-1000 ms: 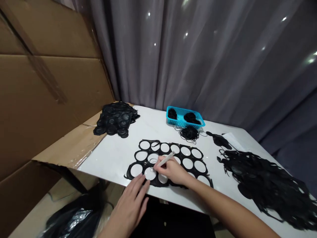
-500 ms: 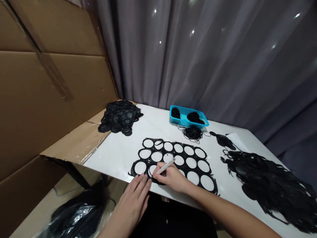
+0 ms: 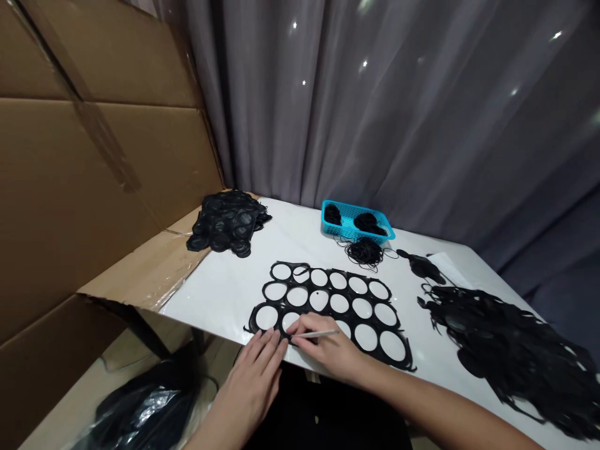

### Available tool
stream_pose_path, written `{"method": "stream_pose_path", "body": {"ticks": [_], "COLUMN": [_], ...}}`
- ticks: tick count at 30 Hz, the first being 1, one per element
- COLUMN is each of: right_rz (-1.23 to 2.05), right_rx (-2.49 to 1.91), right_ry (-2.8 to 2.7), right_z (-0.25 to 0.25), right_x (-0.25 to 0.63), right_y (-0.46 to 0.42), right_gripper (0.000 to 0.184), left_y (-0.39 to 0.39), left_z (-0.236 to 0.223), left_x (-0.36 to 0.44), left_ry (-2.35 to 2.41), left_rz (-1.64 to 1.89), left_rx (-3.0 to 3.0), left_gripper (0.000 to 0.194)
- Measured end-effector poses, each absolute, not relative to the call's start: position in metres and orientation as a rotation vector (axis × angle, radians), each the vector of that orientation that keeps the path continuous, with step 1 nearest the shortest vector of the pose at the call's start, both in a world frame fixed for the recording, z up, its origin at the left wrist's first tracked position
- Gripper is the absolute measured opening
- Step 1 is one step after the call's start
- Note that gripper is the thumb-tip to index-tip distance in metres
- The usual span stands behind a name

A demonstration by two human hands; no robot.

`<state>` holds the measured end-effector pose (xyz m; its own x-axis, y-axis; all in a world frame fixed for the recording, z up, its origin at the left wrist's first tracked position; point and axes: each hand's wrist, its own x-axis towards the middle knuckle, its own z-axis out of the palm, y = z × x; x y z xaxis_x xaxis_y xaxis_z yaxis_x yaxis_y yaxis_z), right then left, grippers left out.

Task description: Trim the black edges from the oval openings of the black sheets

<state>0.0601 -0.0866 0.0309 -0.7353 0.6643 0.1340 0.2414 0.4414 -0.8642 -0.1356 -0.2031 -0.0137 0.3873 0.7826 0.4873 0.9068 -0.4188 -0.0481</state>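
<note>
Head view: the right hand was pinched on a slim white pick, its tip at a near-row hole of the black punched sheet, its long axis running sideways (the left hand lay open just left of the right, nearer the sheet's near-left corner).

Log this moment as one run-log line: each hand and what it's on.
left hand: fingertips on near edge of black sheet with round holes | right hand: holds slim white pick, tip at near row of holes

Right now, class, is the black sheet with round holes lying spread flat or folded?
Spread flat: the black sheet lies open on the white table, the white top showing through its rows of holes.
</note>
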Motion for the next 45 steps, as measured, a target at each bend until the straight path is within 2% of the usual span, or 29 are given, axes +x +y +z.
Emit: {"method": "stream_pose_path", "body": {"ticks": [4, 14, 19, 21, 25, 29, 33, 39, 45], "right_rz": [1.398, 1.363, 1.100, 0.857, 0.401, 0.346, 0.626, 1.255, 1.372], "right_rx": [-0.883, -1.023, -0.818, -0.713, -0.553, -0.941, -1.113, -0.886, -0.831], "right_ry": [-2.118, -2.163, -2.309, -2.423, -2.609, -2.336, -2.115, -2.226, -2.271], "right_z": [0.036, 0.038, 0.031, 0.022, 0.012, 0.035, 0.060, 0.049, 0.036], "right_x": [0.058, 0.051, 0.054, 0.055, 0.055, 0.057, 0.048, 0.012, 0.004], "right_y": [-0.078, -0.070, -0.085, -0.096, -0.088, -0.022, 0.018, -0.036, -0.067], "right_gripper": [0.018, 0.011, 0.014, 0.009, 0.018, 0.019, 0.020, 0.020, 0.015], "left_y": [-0.204, -0.205, -0.205, -0.204, -0.201, -0.199, -0.203, -0.212, -0.214], "left_z": [-0.015, -0.014, -0.013, -0.012, -0.013, -0.013, -0.007, -0.009, -0.017], "left_x": [-0.137, -0.138, -0.137, -0.137, -0.134, -0.132, -0.138, -0.154, -0.160], "left_ry": [-1.483, -1.487, -1.465, -1.451, -1.462, -1.491, -1.454, -1.608, -1.634], "left_rz": [-0.571, -0.584, -0.543, -0.546, -0.618, -0.696, -0.623, -0.620, -0.623], "left_rx": [-2.350, -2.358, -2.334, -2.336, -2.334, -2.322, -2.382, -2.246, -2.233], "left_gripper": [0.049, 0.049, 0.050, 0.050, 0.046, 0.043, 0.047, 0.045, 0.051]}}
